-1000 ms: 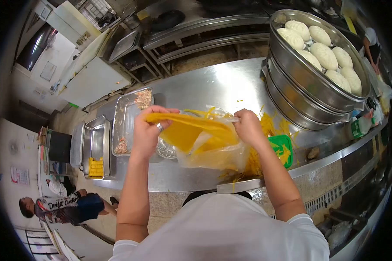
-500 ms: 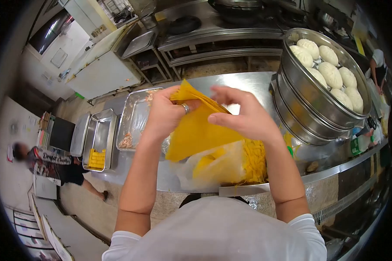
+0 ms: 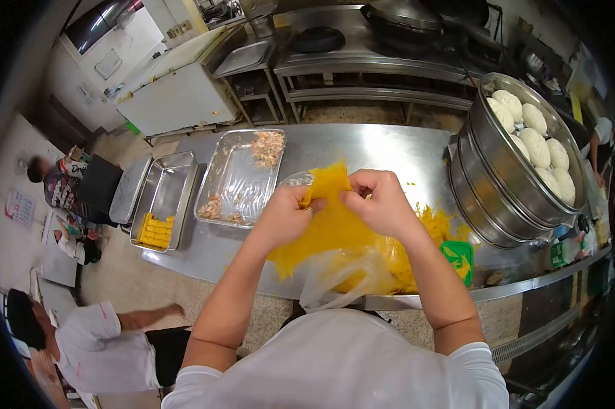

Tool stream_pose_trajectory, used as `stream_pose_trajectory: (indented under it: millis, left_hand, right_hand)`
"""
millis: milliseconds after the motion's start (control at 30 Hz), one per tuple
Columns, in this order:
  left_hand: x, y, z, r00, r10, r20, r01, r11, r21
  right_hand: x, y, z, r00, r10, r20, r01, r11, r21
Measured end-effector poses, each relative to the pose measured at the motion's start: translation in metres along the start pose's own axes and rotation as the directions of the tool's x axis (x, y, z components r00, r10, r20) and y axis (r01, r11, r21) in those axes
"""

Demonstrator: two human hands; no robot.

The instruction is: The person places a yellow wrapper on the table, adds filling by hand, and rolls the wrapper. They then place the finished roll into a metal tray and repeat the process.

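My left hand (image 3: 288,217) is closed on the edge of a thin yellow wrapper sheet (image 3: 328,211), thumb on top, a ring on one finger. My right hand (image 3: 381,204) pinches the same sheet near its upper right corner, close to the left thumb. The sheet hangs over the steel table's front part. Beneath it lie a clear plastic bag (image 3: 345,276) and a pile of shredded yellow sheet scraps (image 3: 435,221). How many layers I hold cannot be made out.
Left on the table (image 3: 389,150) are a tray (image 3: 238,170) with pinkish filling and a deep pan (image 3: 178,184) holding yellow rolls (image 3: 156,230). A steamer stack (image 3: 488,198) of buns (image 3: 536,146) stands right, a green-rimmed container (image 3: 457,262) nearer. Other people (image 3: 109,341) are at left.
My right hand, earlier loose with fingers apart, now pinches the sheet beside my left. Both hands sit lower. The view has shifted, and a person in white has come into view at lower left.
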State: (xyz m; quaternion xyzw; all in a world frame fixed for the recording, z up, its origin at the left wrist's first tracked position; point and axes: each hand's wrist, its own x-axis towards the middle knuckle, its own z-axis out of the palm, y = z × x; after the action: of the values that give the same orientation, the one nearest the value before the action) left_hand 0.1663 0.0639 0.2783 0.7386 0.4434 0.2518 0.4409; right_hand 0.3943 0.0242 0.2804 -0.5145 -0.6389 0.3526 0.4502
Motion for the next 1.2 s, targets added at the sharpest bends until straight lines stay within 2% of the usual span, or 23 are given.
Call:
stream_pose_trajectory:
  millis: [100, 233, 300, 400, 500, 700, 800, 833, 900, 967, 1033, 1100, 1133, 1200]
  left_hand:
    - [-0.014, -0.013, -0.007, 0.987, 0.14, -0.085, -0.147, 0.985, -0.088]
    - [-0.026, -0.041, -0.025, 0.994, 0.073, -0.085, -0.074, 0.997, -0.008]
    - [-0.039, -0.045, -0.037, 0.994, 0.057, -0.096, -0.053, 0.998, 0.043]
    - [-0.055, -0.056, -0.053, 0.985, 0.124, -0.121, -0.094, 0.969, 0.227]
    - [-0.069, -0.076, -0.062, 0.886, 0.396, -0.241, -0.348, 0.912, 0.218]
    - [-0.086, -0.108, -0.078, 0.858, 0.454, -0.239, -0.369, 0.87, 0.328]
    - [-0.097, -0.117, -0.091, 0.867, 0.453, -0.209, -0.385, 0.874, 0.298]
    - [-0.105, -0.12, -0.096, 0.854, 0.451, -0.259, -0.401, 0.888, 0.226]
    - [-0.12, -0.128, -0.112, 0.83, 0.438, -0.345, -0.438, 0.895, 0.083]
    - [-0.114, -0.155, -0.127, 0.845, 0.368, -0.388, -0.43, 0.899, -0.083]
    - [-0.13, -0.167, -0.128, 0.89, 0.226, -0.397, -0.333, 0.915, -0.227]
    - [-0.126, -0.158, -0.129, 0.901, 0.088, -0.425, -0.248, 0.909, -0.336]
    - [-0.127, -0.159, -0.128, 0.906, 0.075, -0.417, -0.238, 0.905, -0.353]
    - [-0.125, -0.165, -0.132, 0.912, 0.054, -0.407, -0.225, 0.896, -0.383]
  right_hand:
    - [0.003, -0.01, 0.023, 1.0, -0.016, 0.013, 0.017, 0.996, -0.091]
    - [0.002, -0.023, 0.055, 0.997, 0.049, 0.057, -0.043, 0.994, -0.105]
    - [0.003, -0.035, 0.072, 0.999, -0.014, 0.05, 0.025, 0.973, -0.229]
    - [0.005, -0.051, 0.1, 0.997, -0.07, 0.028, 0.075, 0.923, -0.378]
    - [0.006, -0.062, 0.131, 0.996, -0.091, -0.015, 0.073, 0.879, -0.472]
    - [-0.002, -0.062, 0.187, 0.983, -0.148, -0.11, 0.062, 0.824, -0.563]
    - [-0.007, -0.06, 0.203, 0.976, -0.161, -0.148, 0.043, 0.806, -0.591]
    - [-0.009, -0.056, 0.205, 0.972, -0.169, -0.162, 0.038, 0.798, -0.601]
    - [-0.007, -0.009, 0.15, 0.885, 0.003, -0.465, -0.297, 0.773, -0.561]
    - [-0.025, -0.01, 0.105, 0.819, -0.163, -0.551, -0.284, 0.718, -0.636]
    - [-0.039, -0.036, 0.089, 0.72, -0.138, -0.68, -0.355, 0.768, -0.533]
    - [-0.056, -0.04, 0.064, 0.619, -0.263, -0.74, -0.4, 0.706, -0.585]
    - [-0.067, -0.032, 0.044, 0.566, -0.238, -0.79, -0.468, 0.697, -0.544]
    - [-0.092, -0.03, 0.018, 0.513, -0.223, -0.829, -0.492, 0.715, -0.497]
